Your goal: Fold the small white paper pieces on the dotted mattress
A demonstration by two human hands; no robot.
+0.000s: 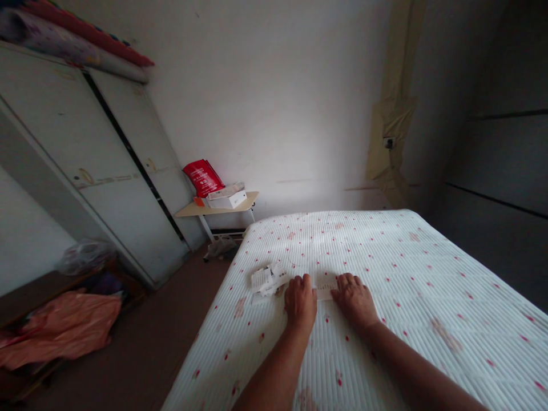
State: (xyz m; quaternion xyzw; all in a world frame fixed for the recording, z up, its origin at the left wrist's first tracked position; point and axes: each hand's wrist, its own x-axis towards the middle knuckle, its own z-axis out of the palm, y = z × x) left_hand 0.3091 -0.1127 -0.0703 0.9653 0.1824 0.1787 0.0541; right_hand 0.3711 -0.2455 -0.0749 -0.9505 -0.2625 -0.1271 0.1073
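Observation:
A small white strip of paper (326, 289) with a row of dark marks lies low over the bed, between my two hands. My left hand (301, 299) has its fingers curled at the strip's left end. At the other end, the thumb and bent fingers of my right hand (355, 299) are closed on the paper; its edges are partly hidden under both hands. Just left of my left hand, crumpled printed papers (268, 279) lie in a loose heap on the bed (385, 251), which has a white ribbed cover with red dots.
A small table (188, 211) beyond the bed's far left corner holds a red bag (203, 178) and a white box (231, 198). Cabinets (124, 154) stand along the left. An orange plastic bag (72, 325) lies at lower left. A wall socket (389, 142) is ahead.

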